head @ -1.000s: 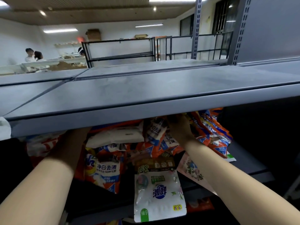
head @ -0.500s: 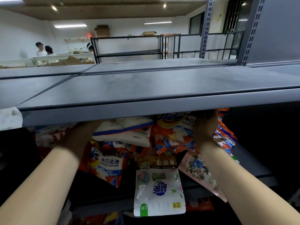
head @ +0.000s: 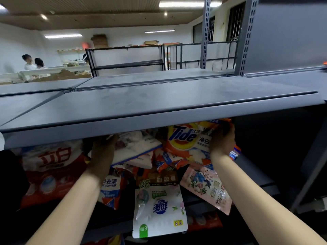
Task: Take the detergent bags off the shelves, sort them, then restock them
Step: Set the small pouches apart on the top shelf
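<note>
A heap of detergent bags lies on the lower shelf [head: 254,175] under the grey top shelf [head: 159,119]. My right hand [head: 222,140] grips the right edge of an orange Tide bag [head: 185,138] and holds it up. My left hand [head: 102,154] holds the left end of a white bag with a blue stripe [head: 136,147]; its fingertips are hidden by the top shelf's front edge. A white pouch [head: 159,207] hangs upside down over the front edge. Right of the white pouch lies a pink floral pouch [head: 207,186]. At far left stands a red-and-white bag [head: 51,172].
The top shelf surface is bare. Perforated grey uprights [head: 246,36] rise at the right. Black metal racks [head: 127,57] stand behind the shelf. Two people [head: 33,62] are at white tables in the far left. More orange packets [head: 205,221] lie on a shelf below.
My right hand has raised the Tide bag so its front logo shows. My left hand has lifted the white blue-striped bag higher. The view has shifted and the red-and-white bag now shows.
</note>
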`<state>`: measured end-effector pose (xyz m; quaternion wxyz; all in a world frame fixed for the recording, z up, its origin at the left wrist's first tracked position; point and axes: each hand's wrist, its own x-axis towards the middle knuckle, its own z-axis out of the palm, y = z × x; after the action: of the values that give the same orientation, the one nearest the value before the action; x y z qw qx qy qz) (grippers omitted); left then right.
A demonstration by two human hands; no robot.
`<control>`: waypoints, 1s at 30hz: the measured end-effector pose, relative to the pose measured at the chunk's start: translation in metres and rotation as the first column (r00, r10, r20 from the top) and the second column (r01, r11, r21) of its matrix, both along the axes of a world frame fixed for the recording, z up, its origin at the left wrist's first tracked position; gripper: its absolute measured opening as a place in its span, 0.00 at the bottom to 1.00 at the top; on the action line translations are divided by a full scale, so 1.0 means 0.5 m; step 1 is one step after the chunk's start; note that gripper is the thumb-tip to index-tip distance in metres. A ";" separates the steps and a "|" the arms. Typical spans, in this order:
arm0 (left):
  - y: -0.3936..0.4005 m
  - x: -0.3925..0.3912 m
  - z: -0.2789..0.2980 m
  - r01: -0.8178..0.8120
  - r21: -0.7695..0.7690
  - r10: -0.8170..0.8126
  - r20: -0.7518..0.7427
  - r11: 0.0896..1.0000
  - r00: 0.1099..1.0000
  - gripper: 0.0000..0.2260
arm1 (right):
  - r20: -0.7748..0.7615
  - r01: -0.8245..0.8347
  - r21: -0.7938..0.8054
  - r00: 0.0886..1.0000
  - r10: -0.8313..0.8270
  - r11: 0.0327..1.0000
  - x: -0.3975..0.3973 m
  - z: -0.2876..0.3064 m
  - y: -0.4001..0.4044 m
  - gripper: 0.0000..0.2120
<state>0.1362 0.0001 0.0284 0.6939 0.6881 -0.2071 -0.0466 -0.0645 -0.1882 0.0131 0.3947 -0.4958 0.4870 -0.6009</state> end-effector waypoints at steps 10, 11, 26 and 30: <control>-0.019 -0.194 -0.067 -0.027 0.010 0.021 0.383 1.000 0.923 0.12 | -0.072 0.131 -0.262 0.985 -0.155 0.956 -0.220 -0.014 0.054 0.09; -0.022 -0.220 -0.067 -0.016 0.026 0.003 0.417 1.000 0.909 0.10 | -0.071 0.151 -0.269 0.982 -0.176 0.951 -0.243 -0.016 0.059 0.09; -0.102 -0.542 -0.116 0.221 0.053 -0.187 0.743 0.974 0.643 0.15 | 0.075 0.525 -0.329 0.843 -0.533 0.785 -0.628 0.017 0.060 0.08; -0.162 -0.660 -0.108 0.323 -0.058 -0.211 0.648 0.945 0.732 0.22 | 0.084 0.595 -0.313 0.794 -0.602 0.741 -0.752 0.013 0.017 0.14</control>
<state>-0.1936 -0.0811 -0.0254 0.6242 0.5657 -0.5284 0.1057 -0.4403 -0.1797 0.0197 0.0887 -0.3779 0.5194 -0.7613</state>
